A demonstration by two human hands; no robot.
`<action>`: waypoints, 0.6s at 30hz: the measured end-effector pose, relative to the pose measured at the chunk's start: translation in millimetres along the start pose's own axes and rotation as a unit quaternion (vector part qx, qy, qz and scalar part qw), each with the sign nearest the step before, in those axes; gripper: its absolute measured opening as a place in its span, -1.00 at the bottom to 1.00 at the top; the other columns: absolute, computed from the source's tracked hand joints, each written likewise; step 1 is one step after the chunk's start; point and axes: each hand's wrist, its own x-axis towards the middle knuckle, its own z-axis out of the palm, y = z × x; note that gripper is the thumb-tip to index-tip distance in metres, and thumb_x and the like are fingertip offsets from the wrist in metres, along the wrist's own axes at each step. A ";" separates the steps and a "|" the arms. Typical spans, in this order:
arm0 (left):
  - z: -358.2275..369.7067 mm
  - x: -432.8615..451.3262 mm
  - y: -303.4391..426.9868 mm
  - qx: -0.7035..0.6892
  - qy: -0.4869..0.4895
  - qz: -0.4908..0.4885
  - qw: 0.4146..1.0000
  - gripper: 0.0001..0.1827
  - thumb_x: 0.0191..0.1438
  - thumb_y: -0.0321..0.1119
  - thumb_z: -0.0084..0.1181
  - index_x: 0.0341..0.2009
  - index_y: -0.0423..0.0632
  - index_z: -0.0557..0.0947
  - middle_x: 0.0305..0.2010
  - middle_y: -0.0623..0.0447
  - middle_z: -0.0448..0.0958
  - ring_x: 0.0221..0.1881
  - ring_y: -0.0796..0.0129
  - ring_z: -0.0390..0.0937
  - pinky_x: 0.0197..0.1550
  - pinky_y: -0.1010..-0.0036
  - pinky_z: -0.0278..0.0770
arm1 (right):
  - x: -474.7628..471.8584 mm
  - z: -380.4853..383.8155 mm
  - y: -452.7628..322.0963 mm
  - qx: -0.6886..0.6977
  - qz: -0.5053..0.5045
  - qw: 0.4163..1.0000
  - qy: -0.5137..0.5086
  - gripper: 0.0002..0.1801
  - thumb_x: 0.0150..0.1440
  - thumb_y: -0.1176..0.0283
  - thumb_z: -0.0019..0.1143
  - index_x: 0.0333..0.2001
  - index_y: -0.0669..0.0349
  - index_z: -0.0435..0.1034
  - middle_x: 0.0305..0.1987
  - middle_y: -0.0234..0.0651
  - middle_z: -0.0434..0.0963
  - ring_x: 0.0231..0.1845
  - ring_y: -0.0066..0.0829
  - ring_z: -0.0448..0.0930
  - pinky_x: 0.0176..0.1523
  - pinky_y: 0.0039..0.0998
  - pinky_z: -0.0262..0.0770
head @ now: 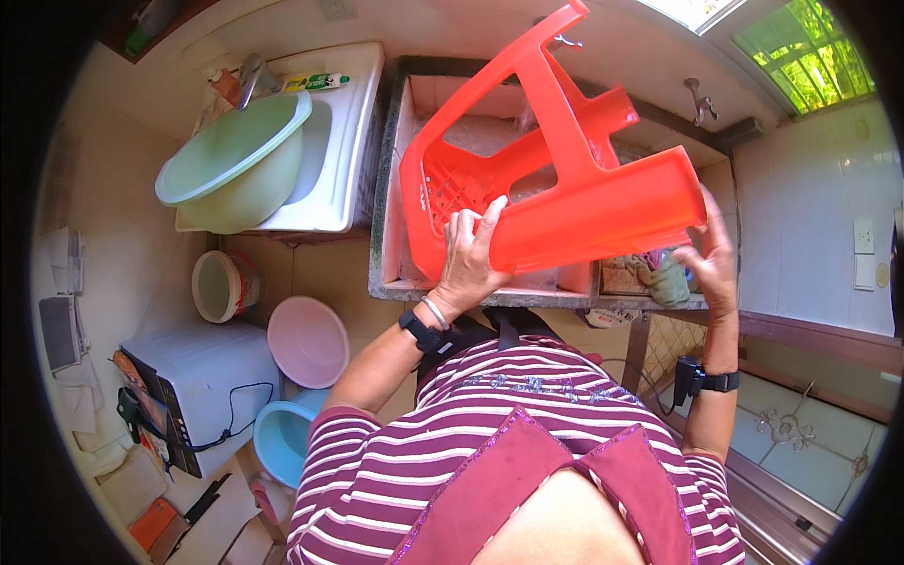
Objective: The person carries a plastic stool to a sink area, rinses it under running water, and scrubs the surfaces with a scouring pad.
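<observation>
A red plastic stool [600, 219] lies tilted on its side over a stone-edged wash basin [487, 286], with its legs towards the right. Its slotted seat [455, 187] faces left. My left hand [470, 254] grips the stool's near edge beside the seat, thumb on the outer face. At the end of the near leg, my right hand [717, 258] curls around the rim, with some fingers hidden behind it. Water [524, 116] seems to run into the basin behind the stool. Wet-looking cloths [664, 275] lie at the basin's right end, below my right hand.
A white sink [339, 162] on the left holds a tilted pale green basin [240, 169]. A wall tap [699, 102] juts out at the back right. Below left stand a white bucket [215, 286], a pink basin [308, 342], a blue basin [279, 441] and a grey appliance [212, 381].
</observation>
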 end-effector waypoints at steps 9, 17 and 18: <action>-61.8 42.0 -10.0 0.069 -0.036 0.076 0.994 0.13 -0.44 -0.31 0.41 0.39 -0.15 0.35 -0.21 -0.09 0.33 -0.12 0.05 0.34 0.04 0.18 0.29 | -18.4 106.7 121.0 -0.057 -0.002 0.989 -0.136 -0.69 0.02 0.58 0.36 -0.10 0.27 0.57 -0.17 -0.08 0.67 -0.13 -0.11 0.69 -0.07 -0.26 0.57; -122.3 64.8 23.4 0.047 -0.034 0.086 0.995 0.08 -0.45 -0.30 0.36 0.34 -0.18 0.39 -0.24 -0.07 0.30 -0.17 0.05 0.31 -0.02 0.18 0.28 | -42.5 85.0 12.6 -0.041 -0.019 0.997 -0.067 -0.76 0.08 0.62 0.30 -0.13 0.33 0.55 -0.25 -0.11 0.66 -0.22 -0.15 0.67 -0.13 -0.29 0.53; -124.3 71.7 28.0 0.034 -0.024 0.105 0.994 0.07 -0.45 -0.29 0.36 0.33 -0.19 0.39 -0.24 -0.08 0.31 -0.17 0.04 0.32 -0.02 0.18 0.29 | -44.6 75.3 -0.2 -0.052 -0.018 0.997 -0.055 -0.76 0.08 0.62 0.30 -0.13 0.34 0.55 -0.25 -0.12 0.66 -0.24 -0.16 0.67 -0.14 -0.30 0.53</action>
